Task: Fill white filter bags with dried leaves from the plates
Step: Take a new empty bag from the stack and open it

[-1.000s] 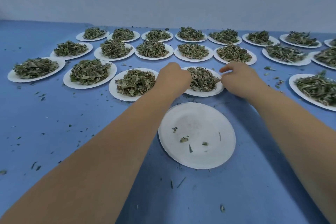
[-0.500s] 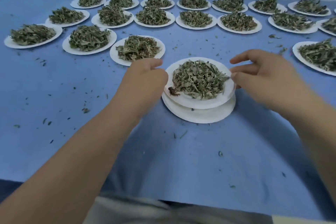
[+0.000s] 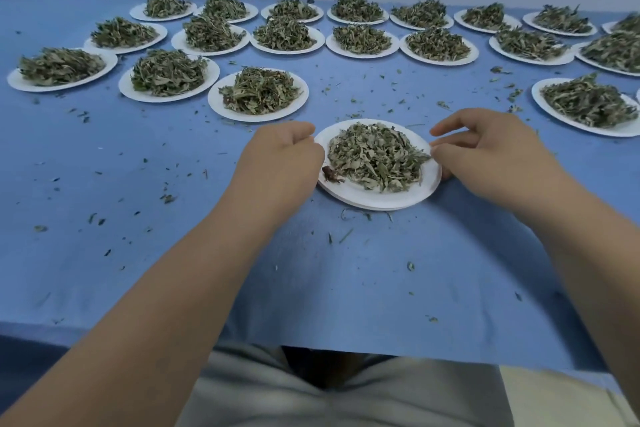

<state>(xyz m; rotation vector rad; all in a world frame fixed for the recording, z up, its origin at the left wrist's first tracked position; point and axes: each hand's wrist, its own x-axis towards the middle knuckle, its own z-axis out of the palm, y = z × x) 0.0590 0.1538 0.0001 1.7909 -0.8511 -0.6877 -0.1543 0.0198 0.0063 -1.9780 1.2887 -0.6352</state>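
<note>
We see the loaded plate [image 3: 367,196] between our two hands, near the middle of the desk [image 3: 311,288]. A heap of dried leaves [image 3: 377,156] covers most of it. It sits on a lower plate [image 3: 381,209], of which only a thin edge shows at the near side.

Our left hand [image 3: 280,156] is at the plate's left rim, back towards us. Its fingers are curled in on the rim, though the back of the hand hides the contact itself. Our right hand [image 3: 485,156] pinches the right rim, thumb on top and a fingertip showing beneath, with the forefinger lifted clear above the leaves. A small brown scrap [image 3: 332,176] lies on the plate just beside the left hand.

Beyond the left hand, the nearest neighbour plate [image 3: 294,111] stands close, with a narrow strip of cloth between. The plate off to the right [image 3: 568,121] stands well apart from the right hand. Further rows of heaped plates [image 3: 363,52] fill the far side up to the wall.

Blue cloth strewn with leaf crumbs [image 3: 166,198] lies open on the left. More open cloth runs from the plate to the near edge of the desk, which ends over our lap [image 3: 346,399].
</note>
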